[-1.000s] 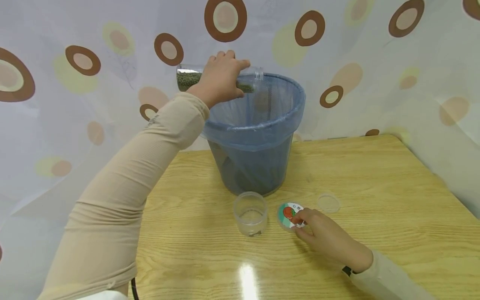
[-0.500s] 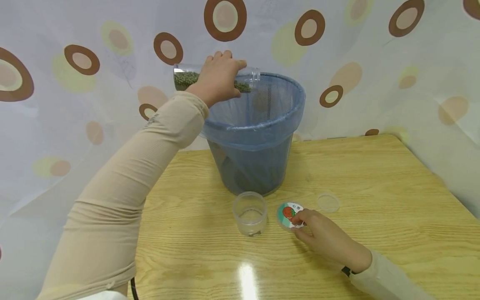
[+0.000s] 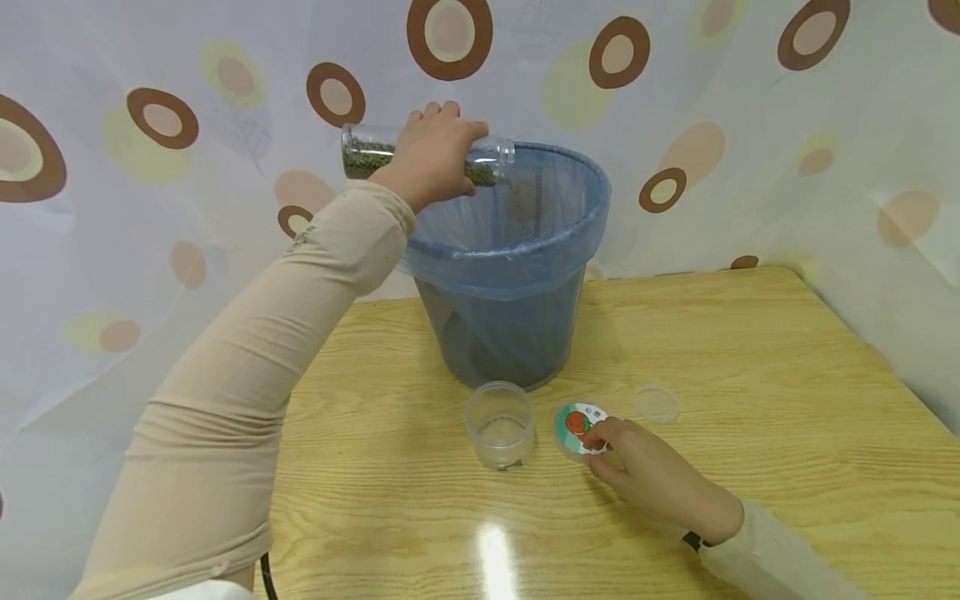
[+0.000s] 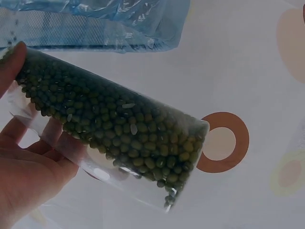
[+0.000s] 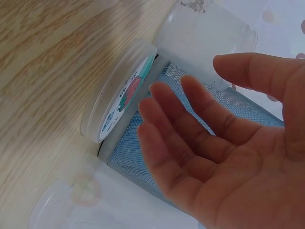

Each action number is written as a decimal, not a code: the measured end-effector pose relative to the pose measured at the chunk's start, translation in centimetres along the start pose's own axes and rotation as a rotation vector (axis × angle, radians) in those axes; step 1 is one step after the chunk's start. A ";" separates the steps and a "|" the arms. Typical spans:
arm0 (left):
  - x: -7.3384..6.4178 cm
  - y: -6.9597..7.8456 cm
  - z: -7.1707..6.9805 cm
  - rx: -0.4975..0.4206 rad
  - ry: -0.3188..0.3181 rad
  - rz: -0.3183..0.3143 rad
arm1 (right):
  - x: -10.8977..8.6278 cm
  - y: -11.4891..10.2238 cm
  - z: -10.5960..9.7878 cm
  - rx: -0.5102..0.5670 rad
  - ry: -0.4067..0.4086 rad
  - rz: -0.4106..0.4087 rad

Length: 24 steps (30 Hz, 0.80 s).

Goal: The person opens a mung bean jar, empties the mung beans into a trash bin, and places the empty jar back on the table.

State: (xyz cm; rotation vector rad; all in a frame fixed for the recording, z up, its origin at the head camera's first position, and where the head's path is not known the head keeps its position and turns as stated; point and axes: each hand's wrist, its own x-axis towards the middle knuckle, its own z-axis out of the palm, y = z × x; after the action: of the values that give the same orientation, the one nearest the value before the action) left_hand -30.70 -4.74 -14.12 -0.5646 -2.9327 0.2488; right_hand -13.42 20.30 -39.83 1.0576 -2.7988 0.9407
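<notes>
My left hand (image 3: 435,158) grips a clear plastic jar (image 4: 114,119) from above, its fingers and thumb around the wall. The jar lies nearly level, mouth to the right, over the rim of the blue-lined trash can (image 3: 502,283). Green mung beans (image 4: 119,114) lie along its lower side, and a few drop from the mouth into the bin. My right hand (image 3: 648,475) hovers by a round lid (image 3: 576,429) with a red and green label. In the right wrist view its fingers (image 5: 164,138) are loosely bent, apart from the lid (image 5: 124,95), holding nothing.
A clear, short plastic tub (image 3: 501,429) stands in front of the bin, a small dark speck near its base. Right of the labelled lid lies a clear disc (image 3: 657,403). Everything rests on a wood-grain table (image 3: 712,350), with a patterned wall covering (image 3: 262,50) behind.
The jar has shifted slightly left with my left hand and its mouth dips a little more. Beans now fall from it. My right hand stays in place.
</notes>
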 end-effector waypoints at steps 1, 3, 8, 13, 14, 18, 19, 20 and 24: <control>0.0 0.0 0.0 0.000 -0.001 0.000 | 0.0 0.0 0.0 -0.002 -0.001 0.003; -0.1 0.0 -0.1 0.002 -0.005 0.000 | 0.0 0.0 0.0 -0.004 -0.005 0.006; -0.1 0.0 0.0 0.002 -0.005 0.003 | 0.1 -0.1 -0.1 -0.001 -0.012 0.000; -0.1 -0.1 0.0 -0.006 -0.015 0.001 | 0.1 -0.2 -0.1 -0.005 -0.016 0.005; -0.1 -0.1 0.0 -0.006 -0.020 0.000 | 0.1 -0.2 -0.1 -0.006 -0.017 0.009; -0.1 -0.1 0.0 -0.006 -0.030 0.002 | 0.1 -0.3 0.0 -0.002 -0.021 0.021; 0.0 -0.1 0.1 -0.006 -0.031 0.003 | 0.1 -0.3 0.0 0.000 -0.022 0.024; 0.0 -0.2 0.1 -0.006 -0.031 0.003 | 0.1 -0.3 0.0 0.002 -0.022 0.026; 0.0 -0.2 0.1 -0.003 -0.031 0.006 | 0.0 -0.3 0.1 -0.008 -0.014 0.017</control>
State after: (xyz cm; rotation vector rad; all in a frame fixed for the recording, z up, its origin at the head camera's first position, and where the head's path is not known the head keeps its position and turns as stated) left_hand -30.83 -4.88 -14.22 -0.5752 -2.9624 0.2571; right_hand -13.26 20.06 -39.79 1.0455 -2.8242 0.9265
